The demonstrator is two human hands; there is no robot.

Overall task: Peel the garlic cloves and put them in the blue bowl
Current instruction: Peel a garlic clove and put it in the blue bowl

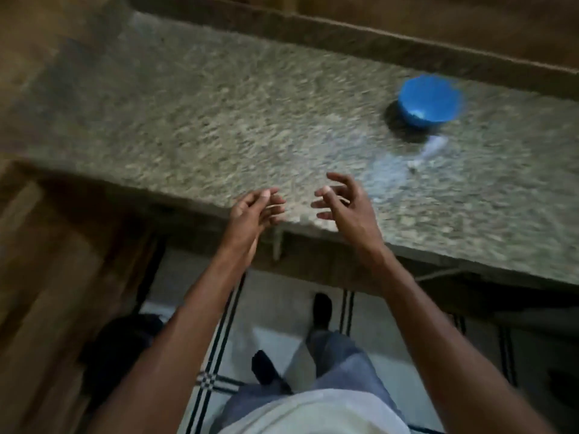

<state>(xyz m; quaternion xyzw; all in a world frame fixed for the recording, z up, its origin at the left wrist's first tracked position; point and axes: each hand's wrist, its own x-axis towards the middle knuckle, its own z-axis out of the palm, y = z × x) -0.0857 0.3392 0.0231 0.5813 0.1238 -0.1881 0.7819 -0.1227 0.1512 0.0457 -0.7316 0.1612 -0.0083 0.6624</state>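
Blue bowl (430, 100) sits far out on the right of the speckled stone counter (194, 120), close to the raised ledge (344, 39) at the counter's back, and there's something pale lying in its bottom, too blurred to name. Just in front of the bowl, towards the person, lies a pale whitish scrap (430, 148) on the stone, with a smaller bit at its near end; it could be garlic or garlic skin, but the motion blur won't let me say which.

Closer in, both hands hang over the counter's near edge, well apart from the bowl. The right hand (341, 203) has its fingers spread and only loosely bent, thumb towards the middle, nothing in it that I can see. The left hand (255, 206) faces it across a small gap, fingers lightly curled with the tips pointing to the right hand, and it too looks to be holding nothing. The two hands do not touch.

Both bare forearms reach up from the bottom of the view. Below the counter's edge there's a pale tiled floor (275, 308) with dark lines, the person's blue trousers (338, 364), dark footwear (322, 308) and a light shirt (313, 415). Wooden panelling (47, 292) runs down the left side.
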